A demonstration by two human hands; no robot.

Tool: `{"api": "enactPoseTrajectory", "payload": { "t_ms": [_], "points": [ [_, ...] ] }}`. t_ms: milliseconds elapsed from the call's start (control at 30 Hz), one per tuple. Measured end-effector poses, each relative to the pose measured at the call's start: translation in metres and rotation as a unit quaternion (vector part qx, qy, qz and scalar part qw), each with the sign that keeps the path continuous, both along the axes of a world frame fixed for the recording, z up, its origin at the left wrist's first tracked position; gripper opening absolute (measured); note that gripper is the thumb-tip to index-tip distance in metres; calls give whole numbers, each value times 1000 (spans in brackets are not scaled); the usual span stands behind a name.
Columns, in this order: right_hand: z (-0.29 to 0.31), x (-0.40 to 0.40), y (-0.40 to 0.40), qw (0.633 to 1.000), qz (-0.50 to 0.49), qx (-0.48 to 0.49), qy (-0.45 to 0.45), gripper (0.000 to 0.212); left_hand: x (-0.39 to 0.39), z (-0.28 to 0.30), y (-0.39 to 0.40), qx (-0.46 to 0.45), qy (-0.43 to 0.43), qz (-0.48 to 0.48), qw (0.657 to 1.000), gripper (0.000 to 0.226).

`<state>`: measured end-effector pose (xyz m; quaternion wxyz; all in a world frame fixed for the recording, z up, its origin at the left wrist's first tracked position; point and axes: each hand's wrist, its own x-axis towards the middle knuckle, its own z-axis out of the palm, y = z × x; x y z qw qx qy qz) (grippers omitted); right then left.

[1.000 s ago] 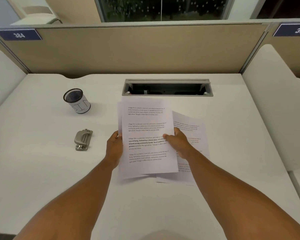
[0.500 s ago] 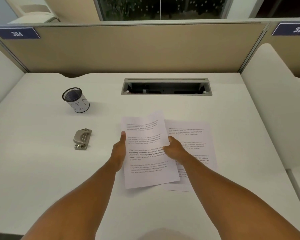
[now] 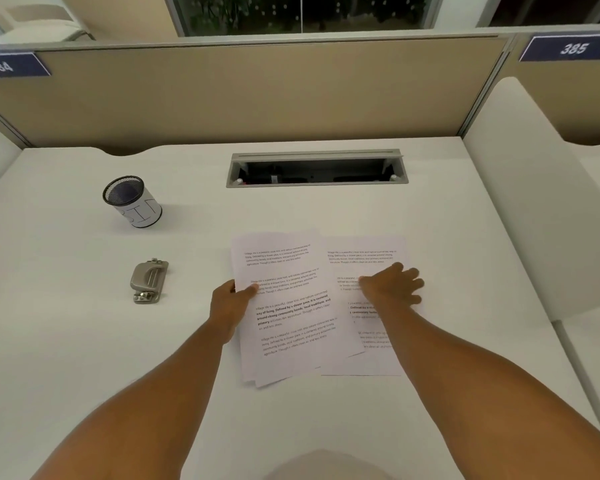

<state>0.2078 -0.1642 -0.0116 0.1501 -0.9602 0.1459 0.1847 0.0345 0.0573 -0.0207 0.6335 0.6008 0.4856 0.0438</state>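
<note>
A small stack of printed white sheets [image 3: 291, 306] lies on the white desk [image 3: 84, 341], slightly fanned at its bottom edge. My left hand [image 3: 229, 303] pinches its left edge, thumb on top of the page. A separate printed sheet [image 3: 361, 258] lies flat to the right, partly under the stack's right edge. My right hand [image 3: 392, 285] rests on that sheet with fingers spread and fairly straight. Part of the sheet's text is hidden by the hand and forearm.
A grey metal hole punch [image 3: 149, 281] lies left of the papers. A black mesh pen cup [image 3: 132, 202] with a white label stands at the back left. An open cable tray [image 3: 317, 169] is set into the desk behind the papers. Beige partitions enclose the desk.
The stack came down from a raised hold onto the desk. My right hand let go of it and moved right onto the separate sheet. My left hand keeps its pinch.
</note>
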Motion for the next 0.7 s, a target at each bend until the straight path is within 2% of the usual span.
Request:
{"api": "enactPoseTrajectory", "payload": {
  "t_ms": [133,267,400,500,567,700],
  "points": [
    [0,12,-21,996,-60,-33,60,78,1,-7,0,22,15,7,1000,17],
    [1,18,-31,991,-67,-38,105,95,3,-12,-1,27,23,15,999,22],
    [-1,20,-32,991,-58,-44,108,98,6,-13,-4,34,31,18,999,25],
    [-5,21,-30,992,-74,-11,98,99,8,-13,-5,46,26,19,998,27],
    [-7,23,-30,991,-90,44,85,93,9,-11,-5,56,27,15,998,26],
    [-7,23,-33,982,-101,151,58,60,8,-11,-3,78,36,7,996,24]
  ]
}}
